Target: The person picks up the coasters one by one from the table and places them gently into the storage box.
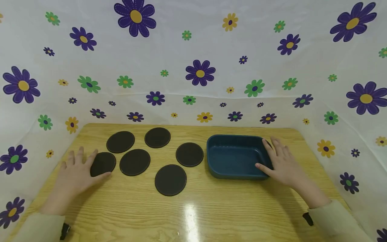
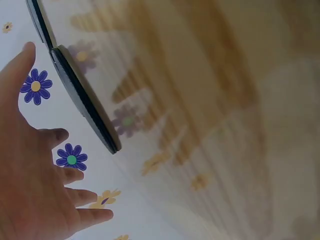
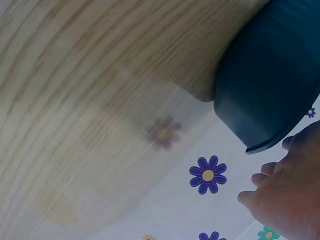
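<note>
My left hand (image 1: 74, 173) is spread beside and over the leftmost black round coaster (image 1: 104, 164), which its thumb and index finger overlap in the head view. The left wrist view shows that hand (image 2: 40, 170) with fingers apart, above a coaster seen edge-on (image 2: 82, 95). At the other side, my right hand (image 1: 282, 163) hovers around the right end of a dark blue rectangular dish (image 1: 239, 175), thumb and index finger reaching over its rim. Relaxed, spread fingers of the right hand (image 3: 285, 185) appear close to the dish's rim (image 3: 272, 145) in the right wrist view.
More black coasters lie flat and apart on the wooden table (image 1: 130, 211): two at the back, one (image 1: 134, 162) near the left one, one (image 1: 189, 154) by the dish, one (image 1: 170, 179) nearer the front. A flower-printed white cloth (image 1: 169, 53) encloses the table's back and sides.
</note>
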